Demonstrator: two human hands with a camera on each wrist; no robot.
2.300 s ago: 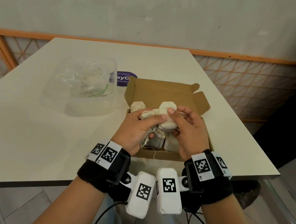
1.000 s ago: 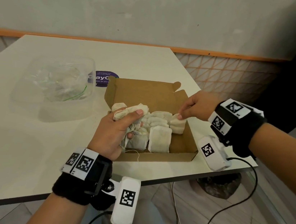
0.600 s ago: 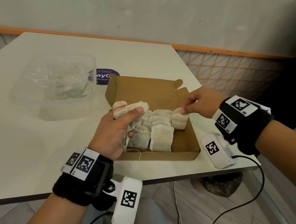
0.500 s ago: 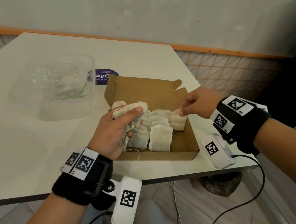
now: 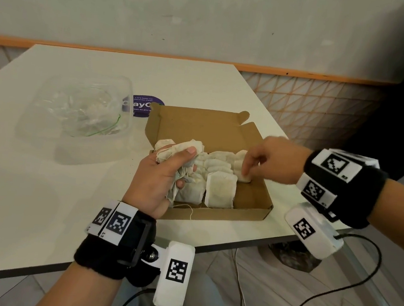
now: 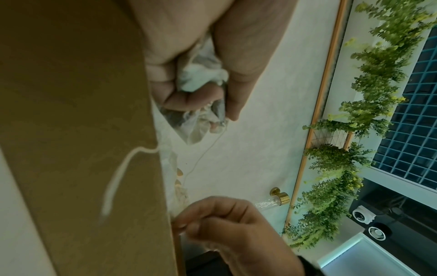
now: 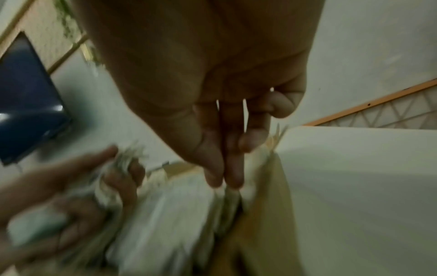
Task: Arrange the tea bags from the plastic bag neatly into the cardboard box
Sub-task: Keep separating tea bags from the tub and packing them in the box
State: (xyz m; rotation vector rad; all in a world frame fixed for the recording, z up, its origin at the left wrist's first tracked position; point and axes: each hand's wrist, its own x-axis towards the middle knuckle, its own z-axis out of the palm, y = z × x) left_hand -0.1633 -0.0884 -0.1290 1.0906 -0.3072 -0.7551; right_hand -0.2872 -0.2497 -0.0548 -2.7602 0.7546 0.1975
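Note:
The open cardboard box (image 5: 213, 216) sits near the table's front right edge, with tea bags (image 5: 220, 191) standing in rows inside. My left hand (image 5: 181, 165) hovers over the box's left end and grips a crumpled bunch of tea bags (image 5: 184, 145); the left wrist view shows the same bunch (image 6: 198, 78) in my curled fingers, strings dangling. My right hand (image 5: 247, 168) reaches into the right end of the far row. In the blurred right wrist view its thumb and forefinger tips (image 7: 222, 179) meet on the top edge of one tea bag (image 7: 231, 198). The plastic bag (image 5: 85, 112) lies to the left.
The plastic bag lies crumpled in a clear plastic container (image 5: 88, 153) on the white table (image 5: 36, 195). A purple sticker (image 5: 143, 105) shows behind the box. Cables hang below the table's front edge. An orange lattice rail runs along the wall behind.
My right hand left the bunch held by both hands, took one tea bag to the box's right end, and has now dipped down into the box. The left hand has stayed holding its bunch.

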